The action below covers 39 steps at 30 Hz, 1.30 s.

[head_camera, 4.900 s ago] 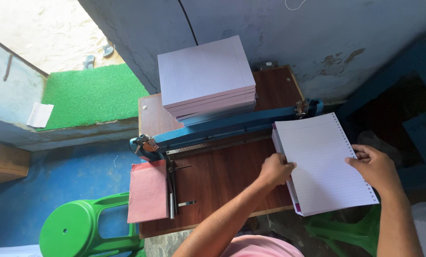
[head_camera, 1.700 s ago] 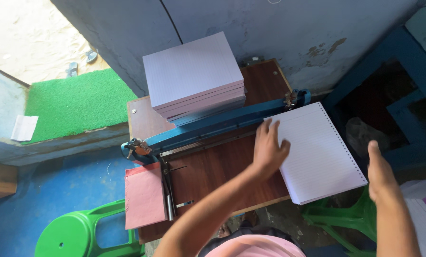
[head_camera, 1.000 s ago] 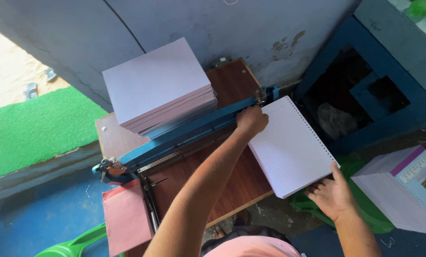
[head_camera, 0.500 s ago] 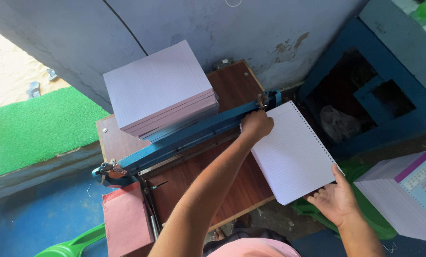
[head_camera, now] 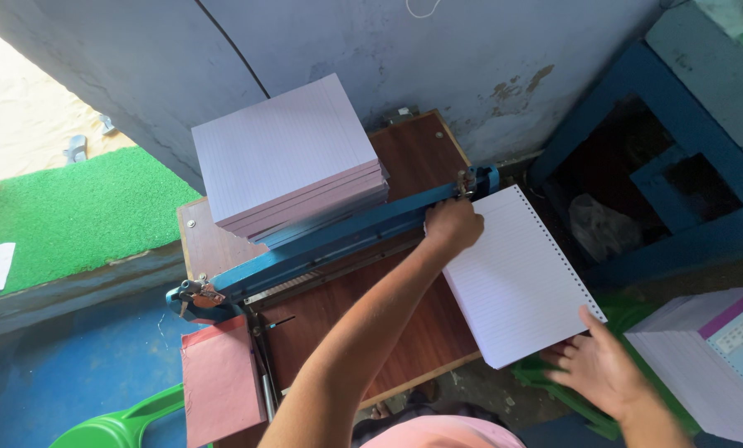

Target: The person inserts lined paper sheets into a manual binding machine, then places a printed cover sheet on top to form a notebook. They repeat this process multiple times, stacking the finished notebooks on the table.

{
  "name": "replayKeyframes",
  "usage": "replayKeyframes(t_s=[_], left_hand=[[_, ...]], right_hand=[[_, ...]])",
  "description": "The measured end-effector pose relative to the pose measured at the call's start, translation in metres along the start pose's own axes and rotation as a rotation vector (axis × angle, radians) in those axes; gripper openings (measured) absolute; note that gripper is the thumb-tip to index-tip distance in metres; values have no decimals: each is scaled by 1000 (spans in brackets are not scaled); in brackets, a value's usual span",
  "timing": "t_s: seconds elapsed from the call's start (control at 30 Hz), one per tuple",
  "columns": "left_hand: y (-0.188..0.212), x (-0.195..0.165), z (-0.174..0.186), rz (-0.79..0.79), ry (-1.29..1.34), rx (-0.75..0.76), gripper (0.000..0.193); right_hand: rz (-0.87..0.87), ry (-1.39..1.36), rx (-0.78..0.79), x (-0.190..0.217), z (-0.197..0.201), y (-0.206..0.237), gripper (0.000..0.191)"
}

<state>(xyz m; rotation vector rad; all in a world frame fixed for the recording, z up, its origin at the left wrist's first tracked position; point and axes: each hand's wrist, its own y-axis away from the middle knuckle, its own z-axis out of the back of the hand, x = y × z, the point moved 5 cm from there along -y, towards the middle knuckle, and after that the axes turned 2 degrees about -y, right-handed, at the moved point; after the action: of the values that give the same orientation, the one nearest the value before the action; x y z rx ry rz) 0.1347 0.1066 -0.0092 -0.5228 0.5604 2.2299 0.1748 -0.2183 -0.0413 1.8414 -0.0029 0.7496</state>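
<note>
Gripping the far end of the blue cutter arm [head_camera: 346, 236] with the left hand [head_camera: 453, 226], fingers curled shut around the bar beside its pivot bolt. Resting just right of that fist, a lined, hole-punched paper pad [head_camera: 516, 278] lying flat and overhanging the right edge of the brown wooden table [head_camera: 363, 332]. Touching the pad's near right corner with the right hand [head_camera: 604, 369], fingers spread loosely, clamping nothing. Stacked behind the arm, a thick pile of lined sheets [head_camera: 288, 158] tilted against the wall side. Lying at the table's left front, a pink booklet [head_camera: 220, 382]. Sitting lower right, another paper stack [head_camera: 703, 357]. Beyond, a green mat [head_camera: 73, 216].
</note>
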Motion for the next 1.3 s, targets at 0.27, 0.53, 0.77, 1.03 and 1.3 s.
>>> replayKeyframes(t_s=[0.27, 0.53, 0.77, 1.03, 1.3], left_hand=[[41, -19, 27, -214, -18, -310, 30], [71, 5, 93, -260, 106, -519, 34], [100, 45, 145, -270, 166, -660, 31], [124, 113, 206, -140, 57, -815, 32], [131, 152, 237, 39, -59, -822, 32]], right_hand=[[62, 827, -373, 46, 91, -23, 94], [542, 1275, -494, 160, 6, 3, 71], [1028, 1399, -290, 173, -162, 65, 46], [1560, 1382, 256, 163, -319, 83, 21], [1893, 1563, 473, 176, -407, 28, 23]])
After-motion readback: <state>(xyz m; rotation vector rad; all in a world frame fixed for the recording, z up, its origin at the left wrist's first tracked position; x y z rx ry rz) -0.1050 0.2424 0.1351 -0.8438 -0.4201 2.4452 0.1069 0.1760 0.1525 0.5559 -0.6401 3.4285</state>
